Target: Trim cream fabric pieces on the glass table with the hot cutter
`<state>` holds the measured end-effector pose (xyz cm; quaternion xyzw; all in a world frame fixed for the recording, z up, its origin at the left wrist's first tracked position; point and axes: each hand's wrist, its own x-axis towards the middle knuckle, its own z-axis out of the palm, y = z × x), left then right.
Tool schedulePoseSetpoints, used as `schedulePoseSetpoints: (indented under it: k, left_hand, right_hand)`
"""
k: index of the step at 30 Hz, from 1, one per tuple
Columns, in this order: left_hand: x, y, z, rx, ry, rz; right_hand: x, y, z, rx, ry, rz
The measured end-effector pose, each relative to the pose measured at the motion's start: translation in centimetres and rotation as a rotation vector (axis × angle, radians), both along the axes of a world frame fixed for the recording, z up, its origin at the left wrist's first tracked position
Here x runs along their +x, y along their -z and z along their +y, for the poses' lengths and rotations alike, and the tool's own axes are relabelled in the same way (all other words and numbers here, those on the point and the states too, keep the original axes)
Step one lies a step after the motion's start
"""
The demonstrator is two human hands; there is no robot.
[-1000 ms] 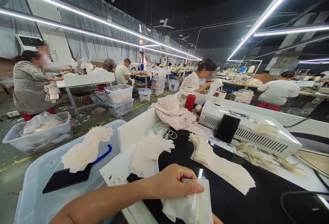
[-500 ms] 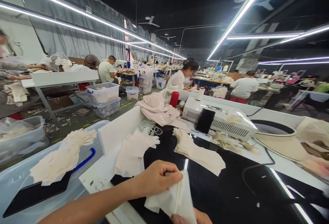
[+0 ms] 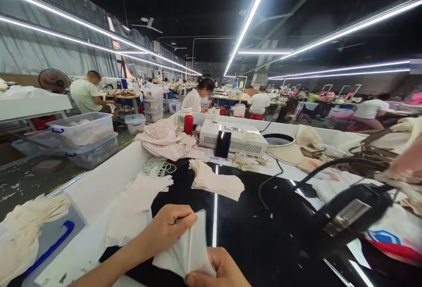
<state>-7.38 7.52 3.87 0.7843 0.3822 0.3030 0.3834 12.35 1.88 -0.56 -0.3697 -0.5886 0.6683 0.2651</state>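
Observation:
A white fabric piece [image 3: 180, 252] with a raised seam down its middle is stretched between both my hands above the black tabletop [image 3: 260, 238]. My left hand [image 3: 171, 225] pinches its top edge between thumb and fingers. Lower down, my right hand [image 3: 219, 269] grips the bottom right part, its thumb beside the seam. To the left of my hands, a pile of cream fabric pieces [image 3: 132, 205] lies at the table's edge. Beyond them is another stack of cut pieces [image 3: 214, 179].
A black phone [image 3: 223, 144] leans against a white vented box [image 3: 234, 135]. Behind the left pile lie pale cord [image 3: 158, 167] and a heap of beige cloth [image 3: 165, 139]. A black machine part [image 3: 349, 216] stands at right. A blue-handled plastic bin [image 3: 49, 252] is at lower left.
The view has swung to the right, bringing the black machine part into sight. My right hand shows more fully now. Both hands still hold the fabric piece.

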Motion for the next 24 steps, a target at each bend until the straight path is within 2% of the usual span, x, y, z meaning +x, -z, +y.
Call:
schedulePoseSetpoints:
  k: [3, 7, 9, 13, 18, 21, 24]
  left_hand:
    - [-0.2, -0.4, 0.5, 0.233, 0.050, 0.090]
    - [0.4, -1.0, 0.3, 0.806, 0.109, 0.135]
    - [1.2, -0.9, -0.3, 0.959, 0.177, 0.184]
    - [3.5, 0.9, -1.7, 0.964, 0.300, 0.278]
    - [4.8, 4.1, -2.0, 0.868, 0.333, 0.340]
    - [4.7, 5.0, -1.7, 0.862, 0.347, 0.358]
    - [4.6, 5.3, -1.5, 0.857, 0.351, 0.350]
  right_hand:
    - [0.3, -0.5, 0.2, 0.135, 0.079, -0.139]
    - [2.7, -1.1, 1.2, 0.511, 0.269, -0.419]
    - [4.5, -1.1, 2.0, 0.673, 0.348, -0.557]
    - [7.4, 0.0, 3.7, 0.834, 0.437, -0.767]
    - [9.2, 1.2, 4.9, 1.023, 0.558, -1.024]
    - [9.3, 1.4, 4.5, 1.115, 0.604, -1.112]
    - [8.5, 1.6, 3.6, 1.215, 0.536, -1.111]
